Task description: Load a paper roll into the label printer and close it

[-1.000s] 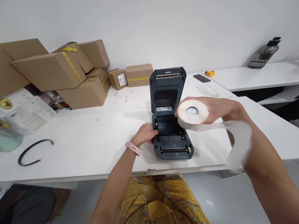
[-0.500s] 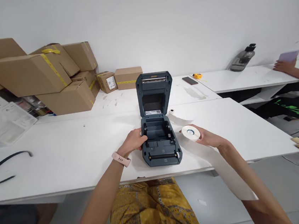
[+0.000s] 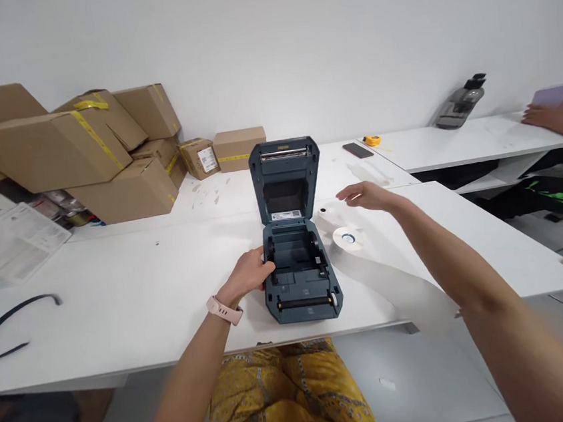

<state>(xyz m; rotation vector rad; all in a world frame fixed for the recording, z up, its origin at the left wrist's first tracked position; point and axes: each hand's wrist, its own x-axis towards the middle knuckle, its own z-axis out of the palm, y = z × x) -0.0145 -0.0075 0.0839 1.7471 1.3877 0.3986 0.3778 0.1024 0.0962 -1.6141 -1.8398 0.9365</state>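
A dark grey label printer [image 3: 296, 280] stands on the white table with its lid raised and its inner bay showing. My left hand [image 3: 247, 271] grips the printer's left side, thumb over the rim and the other fingers mostly hidden behind it. To the right of the printer a large roll of white labels [image 3: 347, 238] rests on the table, its loose strip trailing toward the front edge and over it. Above the table and beyond that roll is my right hand [image 3: 366, 195], holding nothing, fingers stretched toward a small white roll [image 3: 323, 213] with an unrolled tail, apart from it.
Cardboard boxes [image 3: 128, 187] are stacked at the back left. A curved black strip [image 3: 16, 319] lies at the far left. Behind are a phone [image 3: 357, 150] and a yellow tape measure [image 3: 372, 140]. On the right, a bottle [image 3: 461, 103] stands near another person's hand [image 3: 546, 115].
My right hand has let go of the large label roll, now on the table, and moved away toward the back. My left hand stays on the printer.
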